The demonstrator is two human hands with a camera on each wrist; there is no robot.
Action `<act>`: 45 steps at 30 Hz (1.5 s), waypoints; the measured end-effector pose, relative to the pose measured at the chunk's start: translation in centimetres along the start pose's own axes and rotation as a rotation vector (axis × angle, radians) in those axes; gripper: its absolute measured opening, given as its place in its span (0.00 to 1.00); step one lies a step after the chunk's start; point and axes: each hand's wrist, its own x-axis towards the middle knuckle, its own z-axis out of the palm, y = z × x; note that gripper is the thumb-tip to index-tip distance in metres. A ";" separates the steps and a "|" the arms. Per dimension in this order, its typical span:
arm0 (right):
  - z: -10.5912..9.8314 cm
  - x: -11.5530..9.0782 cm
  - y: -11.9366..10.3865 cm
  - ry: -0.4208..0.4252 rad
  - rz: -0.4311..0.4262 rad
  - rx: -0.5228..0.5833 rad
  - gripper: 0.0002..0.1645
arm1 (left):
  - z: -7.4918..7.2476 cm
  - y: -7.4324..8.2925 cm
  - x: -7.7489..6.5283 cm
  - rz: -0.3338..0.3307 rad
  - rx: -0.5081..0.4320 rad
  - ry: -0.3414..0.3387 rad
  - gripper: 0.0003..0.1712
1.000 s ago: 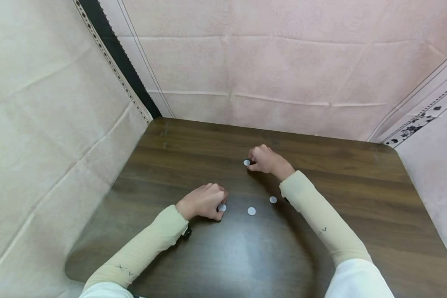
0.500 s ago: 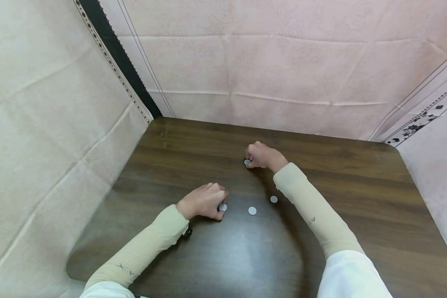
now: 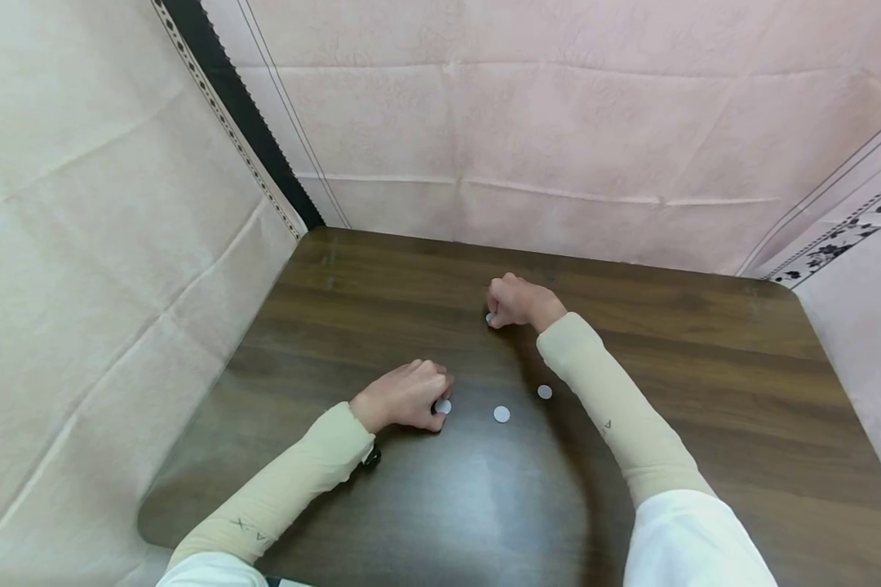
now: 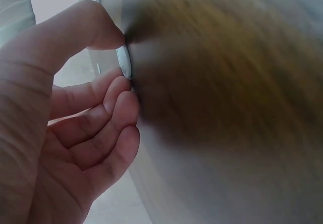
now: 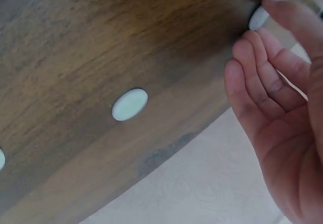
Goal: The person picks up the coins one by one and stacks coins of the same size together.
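My left hand [image 3: 404, 397] is low over the table, left of the middle, pinching a small flat white disc [image 3: 444, 406]. In the left wrist view the thumb meets one edge of this disc [image 4: 124, 61] and the forefinger the opposite one, right at the tabletop. Farther back, my right hand [image 3: 521, 302] has its thumb and forefinger at the edges of another white disc [image 5: 258, 19]. That disc is mostly hidden by the hand in the head view. Two more white discs lie flat between the hands and nearer the person, one [image 3: 502, 414] left of the other [image 3: 545, 391].
The brown wood-grain table [image 3: 323, 489] has rounded corners. Pale patterned cloth [image 3: 558, 139] hangs behind it and along both sides, with a dark strip [image 3: 250, 106] at the back left. A black thing [image 3: 371, 458] sits under the left wrist.
My right hand has shifted a little back and left, its thumb and forefinger closing in on the disc and covering more of it. The left hand keeps its pinch in place.
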 end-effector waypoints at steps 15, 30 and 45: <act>0.2 -0.7 -0.3 0.005 0.010 -0.023 0.13 | 0.2 -0.5 -0.2 -0.047 -0.112 -0.025 0.07; 0.7 -5.2 1.1 0.110 -0.125 0.035 0.14 | 0.4 -0.8 -0.3 -0.052 -0.188 -0.004 0.07; 3.2 -8.1 -1.3 0.118 -0.274 0.022 0.12 | 0.7 -0.9 -0.2 -0.060 -0.197 0.003 0.08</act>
